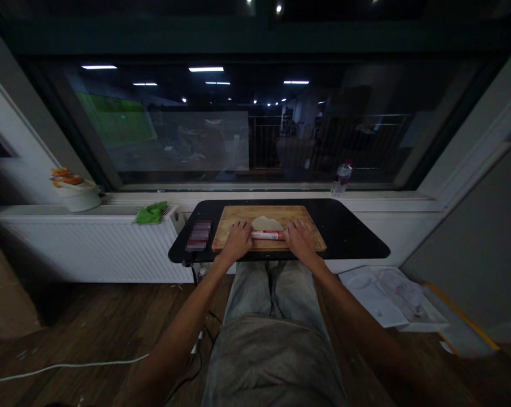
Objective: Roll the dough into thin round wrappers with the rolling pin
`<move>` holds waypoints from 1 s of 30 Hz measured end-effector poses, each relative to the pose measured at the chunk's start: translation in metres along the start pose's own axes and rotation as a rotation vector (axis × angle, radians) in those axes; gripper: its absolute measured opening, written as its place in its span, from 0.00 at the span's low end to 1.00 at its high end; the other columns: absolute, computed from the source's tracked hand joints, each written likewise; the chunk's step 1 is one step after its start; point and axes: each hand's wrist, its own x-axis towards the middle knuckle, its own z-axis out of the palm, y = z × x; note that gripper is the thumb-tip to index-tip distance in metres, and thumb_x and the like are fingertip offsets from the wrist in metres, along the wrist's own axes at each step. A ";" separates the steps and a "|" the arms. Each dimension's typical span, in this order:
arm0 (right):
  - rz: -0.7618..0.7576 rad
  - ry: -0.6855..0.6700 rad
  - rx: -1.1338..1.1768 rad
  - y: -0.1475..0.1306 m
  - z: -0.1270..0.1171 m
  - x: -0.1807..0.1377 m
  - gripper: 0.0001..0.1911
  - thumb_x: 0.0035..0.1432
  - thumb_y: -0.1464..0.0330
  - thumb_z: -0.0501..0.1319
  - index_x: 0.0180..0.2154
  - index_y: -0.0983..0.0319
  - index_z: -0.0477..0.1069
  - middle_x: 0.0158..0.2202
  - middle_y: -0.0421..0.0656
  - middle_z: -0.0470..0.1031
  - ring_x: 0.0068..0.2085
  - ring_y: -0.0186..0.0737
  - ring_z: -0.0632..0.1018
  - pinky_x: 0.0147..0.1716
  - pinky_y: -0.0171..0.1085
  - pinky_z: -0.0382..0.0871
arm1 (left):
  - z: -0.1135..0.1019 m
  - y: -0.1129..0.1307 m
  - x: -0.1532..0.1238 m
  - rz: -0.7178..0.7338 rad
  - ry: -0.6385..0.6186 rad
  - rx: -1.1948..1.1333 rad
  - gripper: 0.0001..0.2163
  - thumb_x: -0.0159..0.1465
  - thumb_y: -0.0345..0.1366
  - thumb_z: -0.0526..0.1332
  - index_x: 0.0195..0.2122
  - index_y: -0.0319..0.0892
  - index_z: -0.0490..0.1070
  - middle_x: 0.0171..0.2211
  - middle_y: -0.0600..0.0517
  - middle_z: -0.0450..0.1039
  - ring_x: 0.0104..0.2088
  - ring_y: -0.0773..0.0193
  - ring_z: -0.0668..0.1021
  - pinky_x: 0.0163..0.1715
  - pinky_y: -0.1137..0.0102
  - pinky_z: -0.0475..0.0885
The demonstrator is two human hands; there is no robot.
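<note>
A rolling pin (267, 235) with a red and white label lies crosswise on a wooden cutting board (230, 219). My left hand (239, 239) is closed round its left end, and my right hand (298, 236) grips the right end. Flattened pale dough (267, 223) shows just beyond the pin, its near edge hidden behind it. Both ends of the pin are covered by my fingers.
The board rests on a small black table (349, 232). A phone-like object (200, 235), blurred out, lies left of the board. A water bottle (342, 177) stands on the windowsill. On the radiator (124, 249) are a green cloth (151, 213) and a white pot (79, 197).
</note>
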 end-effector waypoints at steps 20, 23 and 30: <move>0.117 -0.129 0.064 0.011 -0.002 0.066 0.23 0.76 0.68 0.54 0.67 0.60 0.75 0.66 0.56 0.77 0.66 0.58 0.72 0.65 0.51 0.63 | 0.008 -0.008 0.071 -0.083 -0.046 0.101 0.15 0.73 0.30 0.58 0.58 0.38 0.76 0.58 0.35 0.80 0.62 0.41 0.76 0.65 0.49 0.70; 0.129 -0.178 0.058 0.014 -0.002 0.075 0.24 0.77 0.67 0.51 0.67 0.60 0.74 0.67 0.56 0.75 0.67 0.59 0.71 0.65 0.53 0.64 | 0.004 0.001 0.074 -0.150 -0.099 0.170 0.19 0.77 0.34 0.55 0.65 0.38 0.74 0.63 0.34 0.78 0.66 0.38 0.74 0.65 0.46 0.70; 0.106 -0.305 0.047 0.021 0.005 0.100 0.25 0.79 0.65 0.49 0.68 0.59 0.73 0.68 0.56 0.73 0.68 0.59 0.70 0.66 0.56 0.63 | -0.006 -0.004 0.085 -0.148 -0.294 0.281 0.23 0.80 0.39 0.48 0.70 0.38 0.70 0.67 0.33 0.74 0.67 0.38 0.74 0.64 0.46 0.72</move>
